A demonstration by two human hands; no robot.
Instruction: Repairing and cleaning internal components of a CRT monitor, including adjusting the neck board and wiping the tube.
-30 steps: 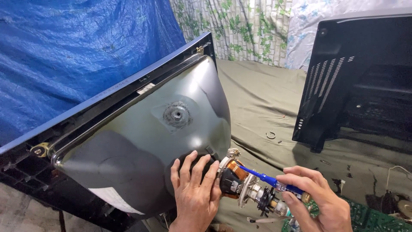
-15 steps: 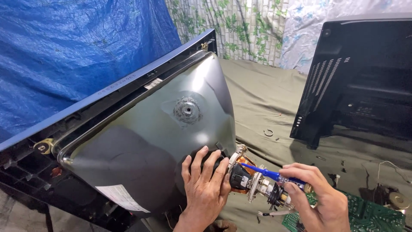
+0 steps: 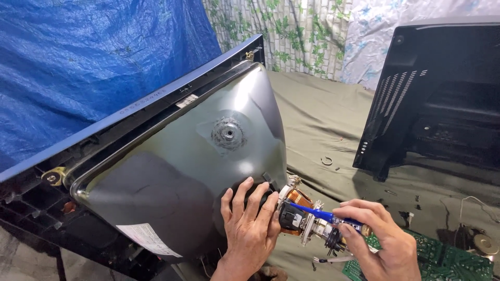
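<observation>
Closer now than a second ago: the view has swung in, so the big grey glass picture tube (image 3: 172, 177) fills more of the frame, while both hands have kept their places at its neck. Starting left, a blue tarpaulin (image 3: 94, 67) hangs behind, and the tube sits tilted in its dark blue plastic front frame (image 3: 156, 101), with a round anode socket (image 3: 227, 133) showing on the funnel.

Moving in, the left hand (image 3: 250, 226) lies flat and open against the narrow end of the funnel, fingers spread, gripping nothing, simply bracing. Just right of it sits the copper-wound deflection yoke (image 3: 297, 204) on the neck. The right hand (image 3: 377, 242) is pinched shut on a blue-handled screwdriver (image 3: 320, 214), tip pointing in at the yoke's collar.

My read: the yoke clamp is being worked, and the next move wants a steady tip and no leverage on that fragile neck.

Further right, loose screws and a ring clip (image 3: 326, 161) dot the olive cloth (image 3: 323, 119); a green circuit board (image 3: 442, 260) crowds the right wrist, and the black plastic back cover (image 3: 442, 93) stands clear.
</observation>
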